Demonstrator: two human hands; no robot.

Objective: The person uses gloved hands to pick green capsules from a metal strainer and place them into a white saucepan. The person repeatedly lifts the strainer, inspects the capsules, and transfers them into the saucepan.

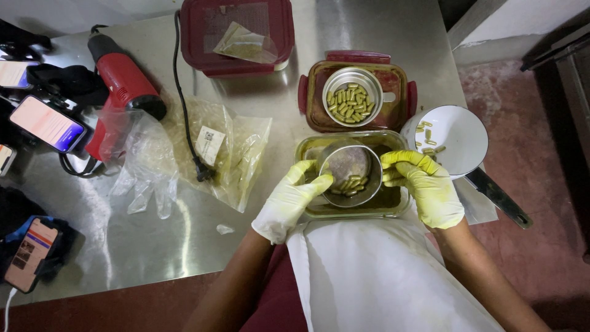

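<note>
Both my hands wear yellow-stained gloves. My left hand (290, 198) grips the left rim of a small round metal sieve (349, 174), and my right hand (426, 183) holds its right rim. The sieve holds several olive-green capsules and is tilted over a rectangular glass container (393, 204) with greenish powder. Behind it, a metal cup full of capsules (352, 97) sits in a red-rimmed container (393, 77). A white pan (458, 136) with a few capsules stands to the right.
A red heat gun (123, 83) with black cord (184, 110), a clear glove and plastic bags (215, 147) lie on the steel table (153, 246). A red-lidded container (236, 34) sits at the back. Several lit phones (46, 123) line the left edge.
</note>
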